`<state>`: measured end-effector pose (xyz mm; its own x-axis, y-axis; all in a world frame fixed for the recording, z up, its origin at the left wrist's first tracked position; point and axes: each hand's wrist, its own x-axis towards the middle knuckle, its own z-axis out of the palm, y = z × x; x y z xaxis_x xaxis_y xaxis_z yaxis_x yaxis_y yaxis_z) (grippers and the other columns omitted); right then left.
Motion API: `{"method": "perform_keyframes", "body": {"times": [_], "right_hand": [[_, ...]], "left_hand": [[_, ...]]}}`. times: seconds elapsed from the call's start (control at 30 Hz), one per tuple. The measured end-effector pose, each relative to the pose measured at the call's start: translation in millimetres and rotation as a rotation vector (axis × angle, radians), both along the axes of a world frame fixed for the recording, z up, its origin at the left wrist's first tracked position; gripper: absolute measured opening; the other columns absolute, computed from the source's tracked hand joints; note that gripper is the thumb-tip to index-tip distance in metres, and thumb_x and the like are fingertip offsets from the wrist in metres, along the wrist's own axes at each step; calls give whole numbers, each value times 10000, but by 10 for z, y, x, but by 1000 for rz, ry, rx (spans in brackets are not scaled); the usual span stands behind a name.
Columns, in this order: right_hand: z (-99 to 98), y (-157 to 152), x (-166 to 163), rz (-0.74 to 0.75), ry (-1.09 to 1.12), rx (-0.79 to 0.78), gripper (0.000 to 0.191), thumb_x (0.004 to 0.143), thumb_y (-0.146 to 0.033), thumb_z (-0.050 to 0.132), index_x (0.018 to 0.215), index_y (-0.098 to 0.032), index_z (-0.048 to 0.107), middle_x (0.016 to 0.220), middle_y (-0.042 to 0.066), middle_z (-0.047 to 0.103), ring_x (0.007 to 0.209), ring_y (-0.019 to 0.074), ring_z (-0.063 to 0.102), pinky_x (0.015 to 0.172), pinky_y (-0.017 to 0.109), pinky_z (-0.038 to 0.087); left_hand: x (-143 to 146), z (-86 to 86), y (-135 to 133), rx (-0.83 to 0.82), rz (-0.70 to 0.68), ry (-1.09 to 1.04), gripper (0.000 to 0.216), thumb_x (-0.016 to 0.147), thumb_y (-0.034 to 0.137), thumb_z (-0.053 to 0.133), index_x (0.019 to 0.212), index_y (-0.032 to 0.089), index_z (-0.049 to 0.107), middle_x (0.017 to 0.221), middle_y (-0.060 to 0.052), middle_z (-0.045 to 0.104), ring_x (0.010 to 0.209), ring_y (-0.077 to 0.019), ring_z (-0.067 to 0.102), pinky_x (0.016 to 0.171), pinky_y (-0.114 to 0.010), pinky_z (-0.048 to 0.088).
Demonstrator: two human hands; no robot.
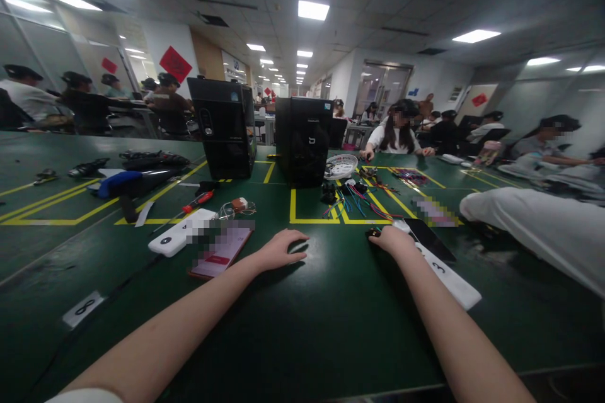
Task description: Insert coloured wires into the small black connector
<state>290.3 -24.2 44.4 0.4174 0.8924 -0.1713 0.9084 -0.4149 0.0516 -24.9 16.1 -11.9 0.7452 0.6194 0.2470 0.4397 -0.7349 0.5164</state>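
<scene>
My left hand (282,248) is just above the green tabletop (302,321), thumb and fingers apart, with nothing between them. To its left lies a phone (224,255) with a lit screen, partly blurred out. My right hand (393,242) is closed on a small black piece (373,234) with a bit of coloured wire by it; its exact kind I cannot make out. Close beyond that hand are loose coloured wires (352,198) with dark connectors. Beside my right wrist lie a white power strip (451,276) marked 3 and a dark phone (429,238).
Two black computer cases (302,145) (222,129) stand at the table's middle. A white basket (341,165) is by the right one. A red screwdriver (198,201) and a white power strip (179,233) lie left. A co-worker's white sleeve (515,214) reaches in from the right.
</scene>
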Motion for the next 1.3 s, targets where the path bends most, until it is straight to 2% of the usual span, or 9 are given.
{"method": "perform_keyframes", "body": {"times": [0.17,0.4,0.67,0.8,0.97,1.03,1.17,1.23,1.3], "right_hand": [[-25,55,284,-24,6,35,566,772,-594,411,936,-119,670,994,173,638,921,275,604,726,337,459],[-87,104,310,-53,-9,83,555,776,-571,427,959,-104,663,1017,184,630,914,276,607,725,337,467],[-83,74,278,-64,54,61,430,793,-464,471,945,-109,659,922,156,657,812,233,638,656,291,478],[-98,94,288,-35,9,47,335,791,-364,508,945,-108,660,924,157,659,818,226,640,650,276,471],[-104,89,76,135,-6,68,291,787,-300,541,965,-93,641,965,172,650,891,249,617,702,294,447],[-108,50,-141,294,73,92,303,777,-318,562,981,-103,623,974,155,649,887,242,610,714,290,439],[-196,-82,-695,648,296,206,320,801,-336,538,1049,-141,592,1017,111,638,923,209,590,774,269,422],[-271,-152,-928,752,375,252,344,800,-305,544,1108,-153,569,1079,108,621,989,208,567,829,274,404],[-334,-204,-1075,826,431,272,384,800,-277,545,1167,-167,533,1124,106,604,1025,206,553,861,284,391]], "left_hand": [[6,-3,5,17,-5,-3,427,806,418,543,1187,228,517,1197,-67,552,1107,-225,487,955,-372,364],[17,0,-2,53,-7,2,348,817,371,535,1134,228,551,1171,-56,567,1095,-209,496,973,-369,347],[23,8,1,34,-15,-10,306,818,347,532,1097,228,572,1163,-49,573,1107,-205,496,999,-374,325],[26,20,-3,26,-16,-10,288,817,342,531,1076,226,585,1159,-53,576,1107,-207,498,983,-372,345],[31,41,-18,15,-2,-4,291,827,355,517,1081,231,585,1162,-50,574,1104,-208,496,981,-374,351],[30,36,-19,11,9,0,342,825,383,519,1127,229,561,1176,-57,566,1111,-215,489,978,-376,352],[29,8,-23,13,48,1,582,764,475,577,1265,209,449,1244,-92,517,1134,-245,466,968,-385,355],[35,2,-32,29,41,-9,660,722,497,616,1280,197,431,1243,-105,513,1128,-253,466,969,-386,351],[45,8,-43,45,6,-12,628,711,491,629,1242,196,471,1197,-98,540,1099,-246,483,961,-377,355]]}}
